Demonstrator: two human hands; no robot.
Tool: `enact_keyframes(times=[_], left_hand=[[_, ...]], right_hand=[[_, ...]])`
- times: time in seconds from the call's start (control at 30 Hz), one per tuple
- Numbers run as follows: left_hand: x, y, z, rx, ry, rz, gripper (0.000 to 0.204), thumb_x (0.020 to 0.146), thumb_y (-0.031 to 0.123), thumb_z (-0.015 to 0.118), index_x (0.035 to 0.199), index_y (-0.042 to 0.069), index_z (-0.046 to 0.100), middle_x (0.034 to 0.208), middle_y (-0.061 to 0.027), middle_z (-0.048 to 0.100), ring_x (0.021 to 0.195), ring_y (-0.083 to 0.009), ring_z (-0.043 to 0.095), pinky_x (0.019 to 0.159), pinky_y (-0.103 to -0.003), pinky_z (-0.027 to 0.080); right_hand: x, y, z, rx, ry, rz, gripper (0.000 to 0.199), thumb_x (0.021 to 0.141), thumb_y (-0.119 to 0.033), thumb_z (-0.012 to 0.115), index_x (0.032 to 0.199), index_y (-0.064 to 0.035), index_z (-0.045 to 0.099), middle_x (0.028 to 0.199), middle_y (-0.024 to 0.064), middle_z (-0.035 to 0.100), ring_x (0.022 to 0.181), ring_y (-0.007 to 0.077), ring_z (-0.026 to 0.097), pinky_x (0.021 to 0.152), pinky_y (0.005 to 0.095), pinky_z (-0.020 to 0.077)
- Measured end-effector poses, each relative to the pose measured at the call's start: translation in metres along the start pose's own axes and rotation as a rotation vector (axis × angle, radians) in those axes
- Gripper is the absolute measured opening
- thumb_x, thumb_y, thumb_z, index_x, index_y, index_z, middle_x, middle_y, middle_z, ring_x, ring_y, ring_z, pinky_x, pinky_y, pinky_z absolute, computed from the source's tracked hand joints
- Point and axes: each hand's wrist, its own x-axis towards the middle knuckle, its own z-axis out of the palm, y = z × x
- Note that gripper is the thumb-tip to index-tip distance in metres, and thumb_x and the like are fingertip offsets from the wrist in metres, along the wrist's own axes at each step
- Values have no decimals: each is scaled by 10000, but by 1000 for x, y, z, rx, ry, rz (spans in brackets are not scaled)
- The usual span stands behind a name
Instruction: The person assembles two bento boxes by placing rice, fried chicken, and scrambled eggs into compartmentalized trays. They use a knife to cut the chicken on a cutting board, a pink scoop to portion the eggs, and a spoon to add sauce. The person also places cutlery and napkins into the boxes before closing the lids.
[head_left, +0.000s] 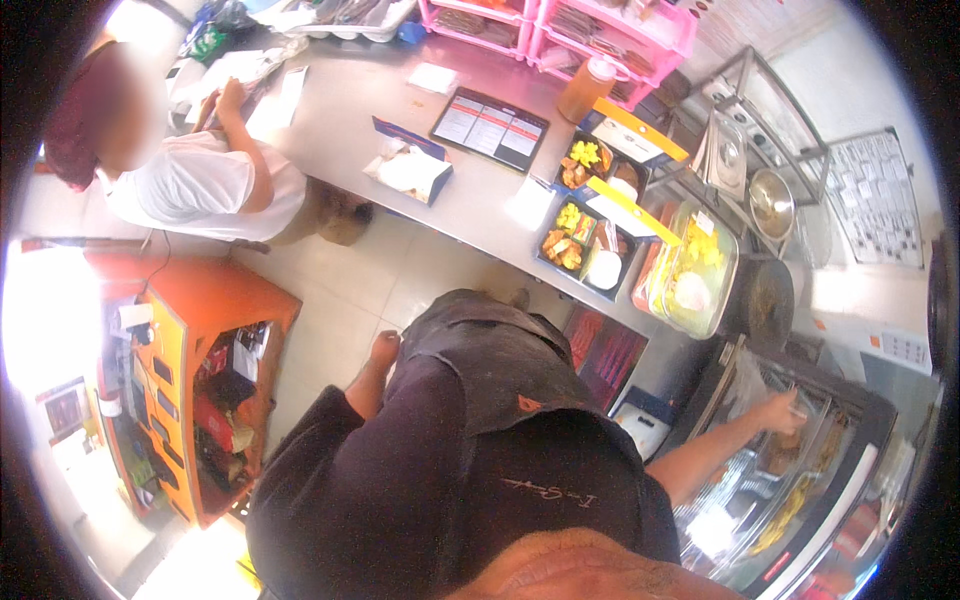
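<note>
My right hand (782,411) reaches over a display case (868,400) with food in metal trays on the right. Its fingers are closed together; what they pinch is too blurred to name. A clear plastic bag (742,388) lies just beside that hand, and browned food pieces (785,455) are below it. Down at my left side hangs my left hand (385,348), fingers curled, with nothing visible in it. Two black meal boxes (600,290) with raised lids stand on the steel counter, filled with fried pieces, yellow garnish and a white cup.
On the steel counter (350,130) are a tablet (490,128), a tissue box (410,172), a sauce bottle (588,92) and a clear tub (700,270). Pink baskets (610,45) stand behind. A person (220,190) works at far left, near an orange cabinet (215,285).
</note>
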Motion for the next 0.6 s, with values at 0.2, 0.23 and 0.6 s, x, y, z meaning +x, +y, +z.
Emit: enact_keyframes(times=[0.2, 0.23, 0.6], left_hand=[[48, 109, -13, 52, 363, 147, 387, 1070, 347, 643, 1284, 34, 721, 1225, -243, 769, 1172, -414, 736, 1022, -483, 574], [52, 144, -22, -119, 464, 65, 363, 1085, 337, 641, 1270, 35, 716, 1188, -226, 773, 1131, -403, 743, 1000, -485, 577], [43, 428, -168, 336, 505, 498, 491, 980, 347, 784, 1407, 120, 696, 1467, -202, 677, 1428, -349, 597, 1241, -494, 400]], right_hand=[[-27, -48, -18, 764, -37, 185, 695, 970, -205, 836, 1516, 62, 499, 1419, 294, 634, 1299, 376, 652, 1056, 494, 564], [-25, -52, -18, 751, -56, 171, 669, 984, -179, 823, 1522, 52, 498, 1421, 283, 634, 1302, 362, 652, 1068, 484, 562], [-32, -84, -13, 670, 8, 44, 615, 1030, -194, 791, 1531, -6, 489, 1578, 229, 521, 1452, 342, 548, 1221, 459, 487]])
